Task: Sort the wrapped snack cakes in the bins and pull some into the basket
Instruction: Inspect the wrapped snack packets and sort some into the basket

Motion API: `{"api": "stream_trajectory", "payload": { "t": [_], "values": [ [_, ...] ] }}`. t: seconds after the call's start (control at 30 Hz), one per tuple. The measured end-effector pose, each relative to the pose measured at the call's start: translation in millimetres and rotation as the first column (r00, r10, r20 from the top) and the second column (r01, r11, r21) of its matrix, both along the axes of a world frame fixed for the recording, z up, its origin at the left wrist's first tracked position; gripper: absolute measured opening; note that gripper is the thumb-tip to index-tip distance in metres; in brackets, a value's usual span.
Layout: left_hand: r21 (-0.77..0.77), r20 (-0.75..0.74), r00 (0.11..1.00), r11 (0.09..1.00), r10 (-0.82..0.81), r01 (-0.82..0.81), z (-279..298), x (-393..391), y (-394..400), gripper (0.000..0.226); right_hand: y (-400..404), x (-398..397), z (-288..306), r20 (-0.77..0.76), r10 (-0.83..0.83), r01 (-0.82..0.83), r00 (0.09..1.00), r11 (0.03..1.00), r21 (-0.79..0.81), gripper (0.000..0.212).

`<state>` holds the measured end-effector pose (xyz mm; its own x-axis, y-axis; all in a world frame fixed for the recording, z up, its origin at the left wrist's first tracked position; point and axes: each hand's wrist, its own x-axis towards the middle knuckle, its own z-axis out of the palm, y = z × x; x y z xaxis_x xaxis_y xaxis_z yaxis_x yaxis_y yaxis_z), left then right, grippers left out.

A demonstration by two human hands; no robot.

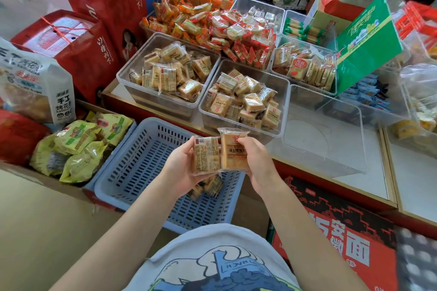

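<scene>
My left hand [179, 168] holds a clear-wrapped tan snack cake [206, 155], label side up, above the blue slotted basket [132, 165]. My right hand [256, 160] grips a second wrapped cake [233, 152] right beside it, the two packs touching. A few wrapped cakes [208, 186] lie in the basket under my hands, partly hidden. Two clear bins hold more of the same cakes: a left bin [132, 71] and a right bin [282, 92] just beyond my hands.
An empty clear bin [326, 139] stands to the right on the counter. Orange and red wrapped snacks [208, 21] pile up behind. Yellow-green packets [75, 149] sit in a box to the basket's left. Red cartons [94, 38] stand at the left, a green box [369, 47] at the right.
</scene>
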<state>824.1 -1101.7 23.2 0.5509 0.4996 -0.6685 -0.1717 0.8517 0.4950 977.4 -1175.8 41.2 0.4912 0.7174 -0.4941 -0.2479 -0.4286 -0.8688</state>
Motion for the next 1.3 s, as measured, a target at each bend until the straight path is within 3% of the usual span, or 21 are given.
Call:
{"api": "stream_trajectory", "payload": {
  "t": [0.17,0.23,0.3,0.47,0.9,1.1,1.3],
  "values": [
    [0.115,-0.002,0.999,0.993,-0.04,0.04,-4.2,-1.0,2.9,0.056,-2.8,-0.4,1.8,0.018,0.02,-0.02,1.0,1.0,0.001,0.019],
    [0.249,-0.041,0.992,0.961,-0.116,0.122,-6.7,-1.9,3.5,0.058,-3.9,1.2,3.8,0.026,0.026,-0.026,0.999,1.0,-0.002,0.016],
    [0.389,-0.07,0.983,0.903,-0.168,0.182,-7.1,-3.1,5.0,0.043,-4.3,2.8,6.0,0.051,0.039,-0.038,0.998,0.999,-0.01,0.014],
    [0.472,-0.004,0.993,0.875,-0.12,0.107,-5.4,-6.5,5.7,0.049,-2.6,5.6,11.4,0.072,0.031,-0.031,0.997,1.0,-0.001,0.014],
    [0.353,-0.093,0.995,0.934,-0.026,0.057,-2.3,-6.8,5.1,0.019,0.2,0.3,8.7,0.101,0.069,-0.064,0.993,0.997,-0.05,0.022],
    [0.333,-0.109,0.993,0.943,0.04,-0.001,-6.9,-5.6,5.1,0.034,-1.2,1.3,9.4,0.046,0.05,-0.049,0.998,0.999,-0.02,0.02],
    [0.142,-0.127,0.992,0.99,0.02,-0.002,-3.0,-5.7,5.6,0.038,-4.6,2.1,6.3,0.068,0.037,-0.037,0.997,0.999,-0.002,0.021]
  ]
}}
